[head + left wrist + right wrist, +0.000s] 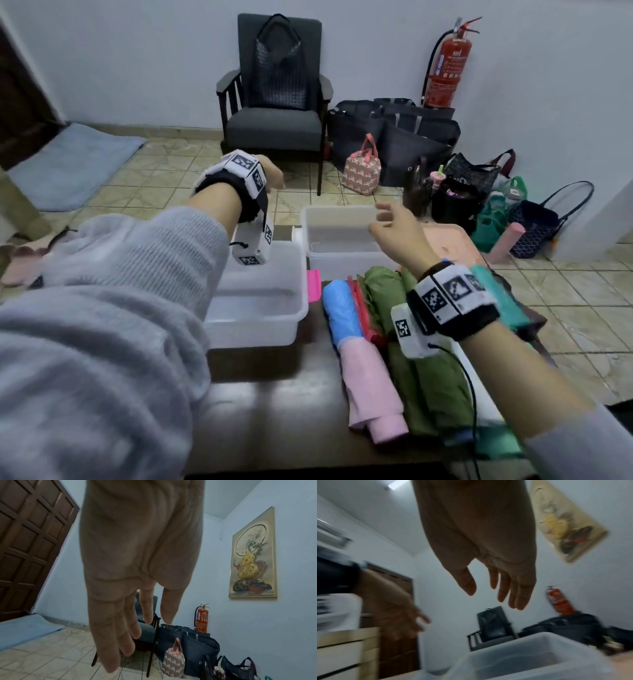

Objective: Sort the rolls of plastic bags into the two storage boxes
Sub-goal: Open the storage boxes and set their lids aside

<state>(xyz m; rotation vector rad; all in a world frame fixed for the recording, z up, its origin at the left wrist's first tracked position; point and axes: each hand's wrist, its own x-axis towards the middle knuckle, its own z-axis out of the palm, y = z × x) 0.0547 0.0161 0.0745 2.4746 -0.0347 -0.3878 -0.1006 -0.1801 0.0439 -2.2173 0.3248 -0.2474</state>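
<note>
Two clear storage boxes sit on the dark table: a near one on the left and a far one behind it. Both look empty. Rolls of plastic bags lie to the right of the near box: a blue roll, a pink roll, green rolls and a teal one. My left hand hovers high above the near box, fingers straight and relaxed, holding nothing. My right hand hangs over the far box, fingers loose and empty.
A grey armchair with a dark bag stands behind the table. Dark bags, a patterned lunch bag and a red fire extinguisher sit on the tiled floor at the right. A pink lid lies right of the far box.
</note>
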